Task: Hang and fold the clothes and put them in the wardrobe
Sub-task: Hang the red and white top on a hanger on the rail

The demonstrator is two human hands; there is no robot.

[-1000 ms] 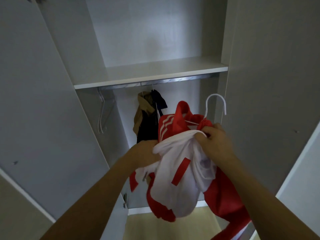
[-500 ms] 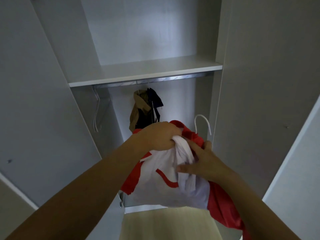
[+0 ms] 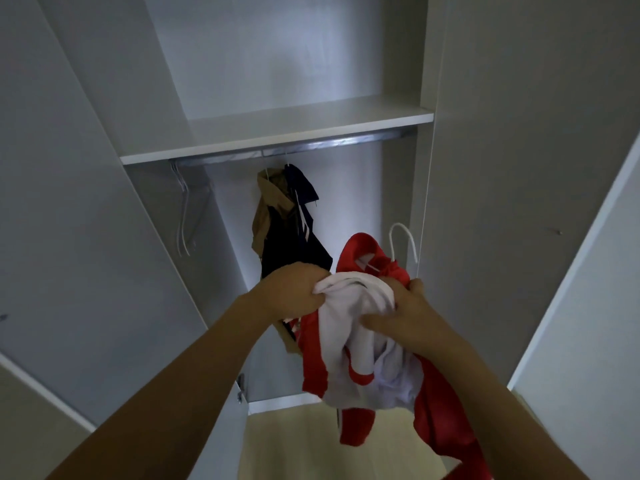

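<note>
Both hands are up in front of the open wardrobe (image 3: 485,168) with a bunched red and white garment (image 3: 356,355) between them. The left hand (image 3: 294,292) has its fingers curled tight round a wad of the white fabric at the top, knuckles facing the camera. The right hand (image 3: 405,320) grips the other side of that same white bunch, thumb lying across the front of the cloth. The garment is partly on a white hanger (image 3: 403,244), whose hook sticks up free just above the right hand, well below the rail (image 3: 294,147) and not hooked on anything. Can't tell how much of the hanger is actually inside the garment, it's all crumpled up there.

Stuff around it: a tan garment (image 3: 266,209) and a dark navy garment (image 3: 298,233) hang side by side near the middle of the rail, right behind the left hand, so that spot is taken. A couple of bare wire hangers (image 3: 185,216) dangle at the far left end of the rail, close to the left inner wall. A white shelf (image 3: 277,133) sits directly over the rail, so there's only a slim gap above it.

For room, the stretch of rail to the right of the navy garment looks free all the way to the right side panel, and the hanger hook is below that part. The doors are swung open on both sides. Down below, pale wood flooring (image 3: 294,441) shows under the dangling red fabric.
</note>
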